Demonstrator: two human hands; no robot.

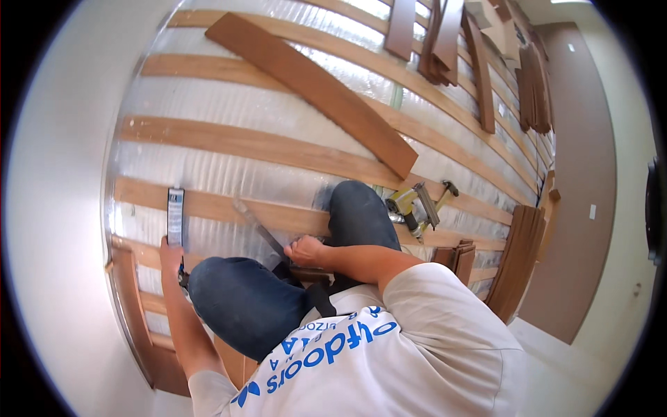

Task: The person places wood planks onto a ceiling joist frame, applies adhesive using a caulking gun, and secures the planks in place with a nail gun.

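Observation:
My left hand (172, 257) is closed around the lower end of a white, blue and black sealant cartridge (175, 217), held upright over the battens by the left wall. A small black part (183, 275), perhaps a caulking gun's trigger, shows beside that wrist. In front of my bent knees, my right hand (306, 251) grips a long, flat grey metal bar (261, 231). The bar slants away to the upper left, its far end narrow and slightly curved. My right fingers partly hide its near end.
Wooden battens (243, 144) cross silvery foil sheeting (208, 167). A loose brown floorboard (313, 90) lies slantwise over them. Right of my knee is a yellow-green nail gun (410, 207). Stacked boards (517, 257) stand at the right, more boards (445, 42) farther off.

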